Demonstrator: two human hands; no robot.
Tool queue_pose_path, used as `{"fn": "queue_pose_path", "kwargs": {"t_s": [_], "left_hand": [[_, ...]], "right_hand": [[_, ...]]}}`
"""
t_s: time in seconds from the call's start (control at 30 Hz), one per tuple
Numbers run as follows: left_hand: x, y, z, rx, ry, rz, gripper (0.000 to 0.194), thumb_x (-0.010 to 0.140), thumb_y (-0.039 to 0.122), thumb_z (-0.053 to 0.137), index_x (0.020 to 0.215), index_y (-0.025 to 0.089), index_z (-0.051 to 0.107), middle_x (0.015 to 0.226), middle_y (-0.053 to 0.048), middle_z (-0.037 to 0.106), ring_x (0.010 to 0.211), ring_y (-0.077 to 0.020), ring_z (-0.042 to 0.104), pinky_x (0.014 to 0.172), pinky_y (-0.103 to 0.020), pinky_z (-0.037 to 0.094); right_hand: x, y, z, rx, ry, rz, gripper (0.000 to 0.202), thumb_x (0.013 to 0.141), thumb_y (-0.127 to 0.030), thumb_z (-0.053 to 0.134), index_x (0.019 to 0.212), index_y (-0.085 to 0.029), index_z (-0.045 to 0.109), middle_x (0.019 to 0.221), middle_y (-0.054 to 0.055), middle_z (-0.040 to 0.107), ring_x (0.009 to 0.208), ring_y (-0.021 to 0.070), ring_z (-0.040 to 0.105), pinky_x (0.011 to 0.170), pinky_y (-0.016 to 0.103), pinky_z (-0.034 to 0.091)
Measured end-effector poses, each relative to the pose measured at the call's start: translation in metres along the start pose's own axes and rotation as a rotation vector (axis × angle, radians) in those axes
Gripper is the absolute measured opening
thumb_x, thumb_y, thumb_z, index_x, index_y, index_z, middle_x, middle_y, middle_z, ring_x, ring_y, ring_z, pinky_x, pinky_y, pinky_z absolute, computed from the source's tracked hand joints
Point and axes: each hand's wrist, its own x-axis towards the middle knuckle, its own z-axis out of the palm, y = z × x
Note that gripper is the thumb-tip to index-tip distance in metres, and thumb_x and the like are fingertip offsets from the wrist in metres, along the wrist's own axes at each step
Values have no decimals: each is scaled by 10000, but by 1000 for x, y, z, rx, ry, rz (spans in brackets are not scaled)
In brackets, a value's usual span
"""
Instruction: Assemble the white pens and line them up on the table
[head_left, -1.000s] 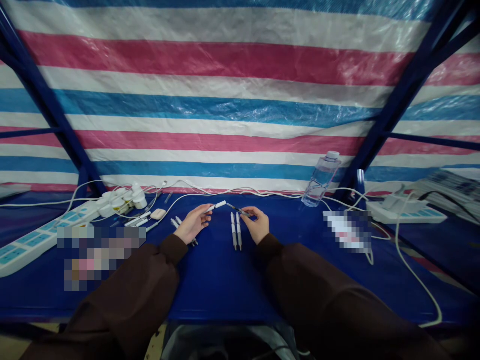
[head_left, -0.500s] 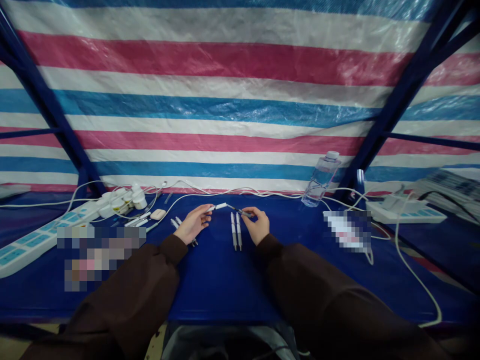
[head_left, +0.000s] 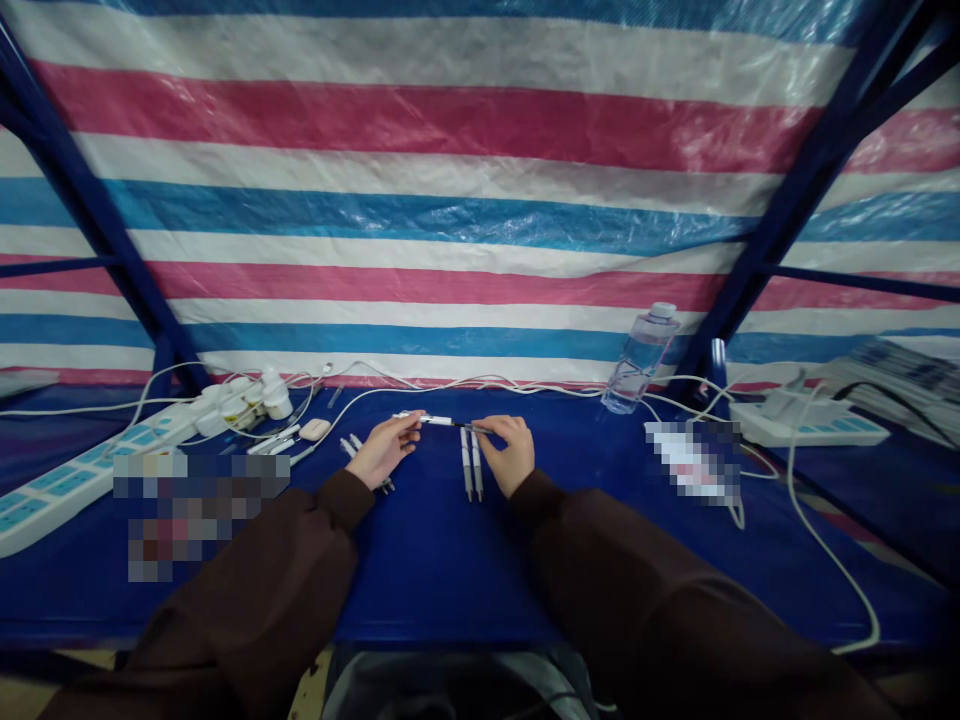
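Observation:
My left hand is closed on a white pen barrel, which points to the right. From the other side, my right hand pinches the pen's front part with the dark thin refill. Barrel and refill lie nearly in one line, the refill's end at the barrel's mouth; how deep it sits I cannot tell. Two white-and-grey pens lie side by side on the blue table between my hands. More pens lie partly hidden under my left hand.
A power strip with plugged-in white adapters stands at left, near a small white case. White cables run along the back. A clear water bottle stands back right, with another power strip beyond it. Blurred items lie on both sides.
The barrel and refill, which met at an angle before, have come nearly into line. My right hand has shifted slightly left, and less of the refill shows.

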Motion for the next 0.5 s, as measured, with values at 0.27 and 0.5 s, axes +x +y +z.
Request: {"fn": "queue_pose_path", "kwargs": {"t_s": [0.27, 0.5], "left_hand": [[0, -2, 0, 68, 9, 3, 271, 629, 304, 748, 833, 132, 694, 695, -21, 610, 627, -77, 549, 580, -195, 380], [0, -3, 1, 94, 20, 3, 259, 647, 334, 738, 792, 126, 686, 731, -44, 637, 622, -83, 561, 576, -196, 401]], "right_hand": [[-1, -6, -1, 125, -22, -13, 83, 760, -224, 595, 804, -238, 664, 805, 29, 670, 806, 204, 553, 753, 349, 434], [-1, -8, -2, 191, -33, -63, 93, 765, -234, 603, 830, -232, 669, 800, 30, 675, 801, 197, 559, 751, 334, 453]]}}
